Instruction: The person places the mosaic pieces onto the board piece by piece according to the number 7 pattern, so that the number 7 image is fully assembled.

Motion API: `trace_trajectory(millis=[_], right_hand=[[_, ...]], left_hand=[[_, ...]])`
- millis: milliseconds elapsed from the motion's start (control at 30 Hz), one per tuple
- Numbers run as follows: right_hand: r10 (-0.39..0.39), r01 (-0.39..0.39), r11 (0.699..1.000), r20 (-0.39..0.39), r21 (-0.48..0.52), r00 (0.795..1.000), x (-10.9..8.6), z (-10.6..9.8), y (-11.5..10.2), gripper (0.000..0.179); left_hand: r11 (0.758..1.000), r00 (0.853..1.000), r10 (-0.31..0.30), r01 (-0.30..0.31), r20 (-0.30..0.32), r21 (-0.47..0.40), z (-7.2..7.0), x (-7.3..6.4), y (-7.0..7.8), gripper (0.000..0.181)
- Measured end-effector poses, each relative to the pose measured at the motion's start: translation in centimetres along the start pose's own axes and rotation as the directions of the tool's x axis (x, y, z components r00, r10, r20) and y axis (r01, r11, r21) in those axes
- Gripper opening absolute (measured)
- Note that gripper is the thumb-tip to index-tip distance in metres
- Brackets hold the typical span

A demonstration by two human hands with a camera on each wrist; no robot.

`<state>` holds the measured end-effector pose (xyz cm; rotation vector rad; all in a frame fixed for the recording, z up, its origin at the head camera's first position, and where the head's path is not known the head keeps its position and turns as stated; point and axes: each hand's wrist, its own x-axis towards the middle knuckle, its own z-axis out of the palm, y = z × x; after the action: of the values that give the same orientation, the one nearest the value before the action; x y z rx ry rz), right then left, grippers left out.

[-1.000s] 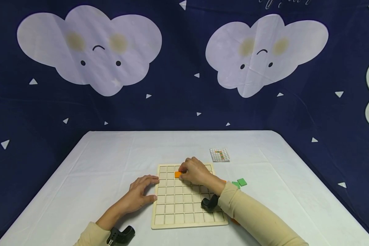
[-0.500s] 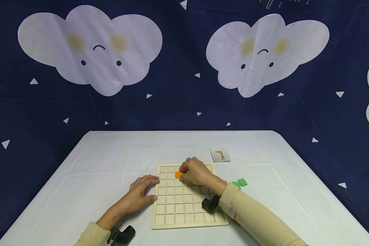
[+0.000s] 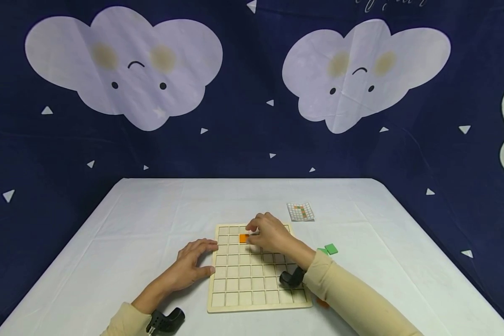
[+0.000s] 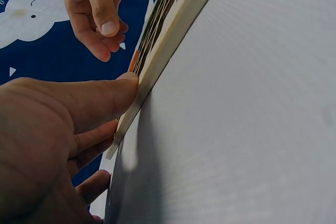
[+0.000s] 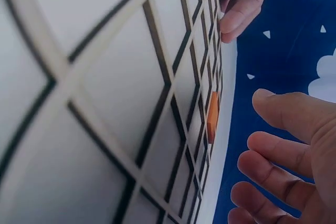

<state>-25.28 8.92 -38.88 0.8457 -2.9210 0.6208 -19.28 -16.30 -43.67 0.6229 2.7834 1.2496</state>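
Square board of pale wood with a raised grid, flat on a white cloth-covered table. Flat square orange tile, set in the board's 3rd column from the left, 2nd row from the far edge. Right hand: above the far part of the board, just beside the tile; palm lowered, fingers loosely bent, thumb apart from them, grip free; forearm slanting in from the lower right across the board's right side. Left hand: beside the board's left edge, fingers and thumb spread, thumb touching the rim, nothing grasped; forearm rising from the lower left. 2 flat green tiles, right of the board, 1 partly hidden by the right sleeve. Small white paper card with a printed grid, beyond the board's far right corner.
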Motion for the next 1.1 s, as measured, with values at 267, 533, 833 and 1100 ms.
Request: trace_trajectory(millis=[267,533,833,1100], right_hand=[[-0.013,0.014,0.999,-0.038,0.031,0.999,-0.9,-0.6,0.4,0.030],[0.038,-0.034,0.997,-0.060,0.067,0.997,-2.1,-1.5,1.0,0.032],[0.069,-0.062,0.994,-0.077,0.092,0.995,-3.4,-2.9,1.7,0.032],[0.068,-0.057,0.994,-0.116,0.095,0.991,-4.6,-3.7,2.3,0.031]], left_hand=[[1.000,1.000,-0.007,0.007,0.002,-0.006,0.0,0.0,0.1,0.049],[0.999,0.999,-0.033,0.033,0.012,-0.014,0.0,0.0,0.2,0.049],[0.999,0.999,-0.035,0.035,0.004,-0.006,0.0,0.0,0.2,0.049],[0.999,0.999,-0.038,0.038,0.011,-0.003,0.0,0.1,0.2,0.049]])
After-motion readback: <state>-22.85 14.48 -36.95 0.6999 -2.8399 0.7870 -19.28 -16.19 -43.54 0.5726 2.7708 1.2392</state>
